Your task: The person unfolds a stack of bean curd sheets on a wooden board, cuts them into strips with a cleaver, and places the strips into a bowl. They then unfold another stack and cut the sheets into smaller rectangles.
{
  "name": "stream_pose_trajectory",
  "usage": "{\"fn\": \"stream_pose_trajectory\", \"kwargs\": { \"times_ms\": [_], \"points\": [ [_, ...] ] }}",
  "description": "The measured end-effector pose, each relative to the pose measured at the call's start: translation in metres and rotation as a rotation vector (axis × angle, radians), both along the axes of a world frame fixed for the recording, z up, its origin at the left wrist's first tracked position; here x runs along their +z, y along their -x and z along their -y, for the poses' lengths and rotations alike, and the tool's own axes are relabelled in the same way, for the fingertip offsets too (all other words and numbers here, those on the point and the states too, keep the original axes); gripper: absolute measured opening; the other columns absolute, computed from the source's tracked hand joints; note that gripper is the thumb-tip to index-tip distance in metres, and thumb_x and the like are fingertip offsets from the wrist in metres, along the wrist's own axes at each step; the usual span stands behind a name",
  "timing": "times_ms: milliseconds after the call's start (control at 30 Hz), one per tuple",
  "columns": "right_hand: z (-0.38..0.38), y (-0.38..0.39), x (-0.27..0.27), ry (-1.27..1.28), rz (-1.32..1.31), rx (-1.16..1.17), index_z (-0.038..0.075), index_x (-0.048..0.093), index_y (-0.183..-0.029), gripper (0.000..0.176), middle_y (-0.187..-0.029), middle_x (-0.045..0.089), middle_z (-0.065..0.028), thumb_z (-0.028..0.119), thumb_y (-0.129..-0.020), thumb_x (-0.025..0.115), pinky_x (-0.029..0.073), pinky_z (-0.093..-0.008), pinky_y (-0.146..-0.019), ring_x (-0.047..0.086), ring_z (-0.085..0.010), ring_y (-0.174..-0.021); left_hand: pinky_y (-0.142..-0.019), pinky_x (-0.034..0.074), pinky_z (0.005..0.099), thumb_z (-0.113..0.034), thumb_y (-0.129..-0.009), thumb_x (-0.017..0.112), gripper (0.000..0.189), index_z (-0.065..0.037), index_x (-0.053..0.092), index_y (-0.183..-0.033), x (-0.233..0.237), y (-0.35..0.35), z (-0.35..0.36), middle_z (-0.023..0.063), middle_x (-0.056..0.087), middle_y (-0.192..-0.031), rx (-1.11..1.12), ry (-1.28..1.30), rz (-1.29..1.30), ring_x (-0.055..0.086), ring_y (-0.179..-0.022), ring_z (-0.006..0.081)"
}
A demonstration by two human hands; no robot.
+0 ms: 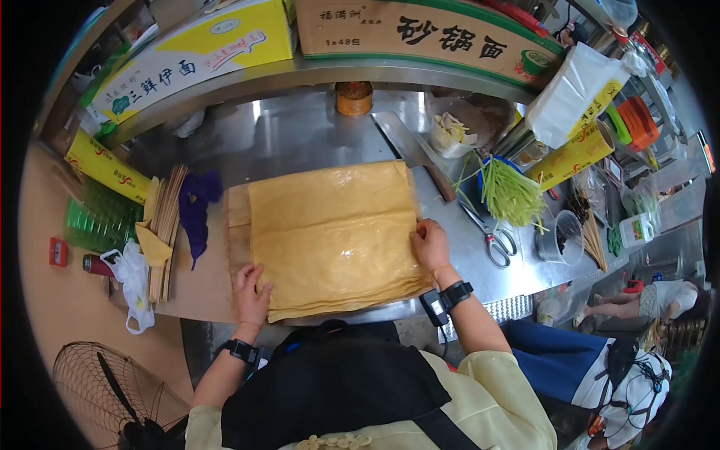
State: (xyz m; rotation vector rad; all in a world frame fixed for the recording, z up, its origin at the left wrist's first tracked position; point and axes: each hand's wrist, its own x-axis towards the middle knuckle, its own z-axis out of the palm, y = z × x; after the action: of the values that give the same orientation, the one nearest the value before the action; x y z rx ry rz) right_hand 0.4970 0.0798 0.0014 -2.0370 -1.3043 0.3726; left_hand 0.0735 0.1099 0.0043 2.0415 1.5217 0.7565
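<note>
A stack of thin yellow tofu skin sheets, creased across the middle and shiny in places, lies flat on a brown board that shows along its left side. My right hand is closed on the stack's right edge, fingers curled and pressed together. At the lower left corner, my left hand pinches the sheets' edge between thumb and fingers. Several layers show along the front edge. Beyond the stack, a cleaver rests on the steel table, its handle pointing toward the right edge of the sheets.
Scissors, cut green stalks and a clear plastic tub stand right. Wooden sticks, a purple cloth and a white plastic bag lie left. Cartons sit on the shelf above. Other people are at right.
</note>
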Motion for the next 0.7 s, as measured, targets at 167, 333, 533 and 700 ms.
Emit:
{"fn": "stream_pose_trajectory", "kwargs": {
  "times_ms": [167,333,533,700],
  "points": [
    [-0.014,-0.004,-0.008,-0.034,0.039,-0.007,0.002,0.06,-0.084,0.013,-0.082,0.062,-0.0193,0.014,-0.08,0.064,0.048,-0.0446,-0.069,0.06,-0.038,-0.078,-0.096,0.043,0.034,-0.003,-0.074,0.071,0.046,-0.003,0.06,-0.119,-0.01,0.0,0.001,0.0139,0.049,-0.122,0.028,-0.007,0.058,0.049,-0.115,0.0301],
    [-0.019,-0.006,-0.006,0.018,0.076,0.042,0.002,0.06,-0.096,0.016,-0.098,0.061,-0.0196,0.007,-0.081,0.061,0.047,-0.0433,-0.079,0.058,-0.0383,-0.089,-0.095,0.045,0.0336,-0.004,-0.076,0.072,0.042,-0.003,0.061,-0.117,0.006,0.002,0.002,0.0134,0.05,-0.121,0.052,0.004,0.08,0.054,-0.11,0.0293],
    [-0.007,0.059,0.04,-0.129,0.557,0.492,0.008,0.048,-0.135,0.051,-0.141,0.042,-0.0206,0.022,-0.088,0.061,0.032,-0.0501,-0.107,0.038,-0.0414,-0.13,-0.077,0.052,0.0299,-0.006,-0.079,0.071,0.036,-0.004,0.062,-0.114,0.008,0.02,0.009,0.011,0.055,-0.111,0.123,0.162,0.192,0.061,-0.091,0.0215],
    [0.009,0.071,0.004,0.112,0.612,0.511,0.012,0.039,-0.144,0.059,-0.153,0.026,-0.0192,0.04,-0.093,0.051,0.015,-0.0524,-0.114,0.021,-0.0392,-0.142,-0.069,0.052,0.0296,-0.007,-0.078,0.072,0.034,-0.003,0.061,-0.111,0.0,0.026,-0.001,0.0081,0.061,-0.089,0.142,0.242,0.218,0.062,-0.075,0.0182]
  ]
}}
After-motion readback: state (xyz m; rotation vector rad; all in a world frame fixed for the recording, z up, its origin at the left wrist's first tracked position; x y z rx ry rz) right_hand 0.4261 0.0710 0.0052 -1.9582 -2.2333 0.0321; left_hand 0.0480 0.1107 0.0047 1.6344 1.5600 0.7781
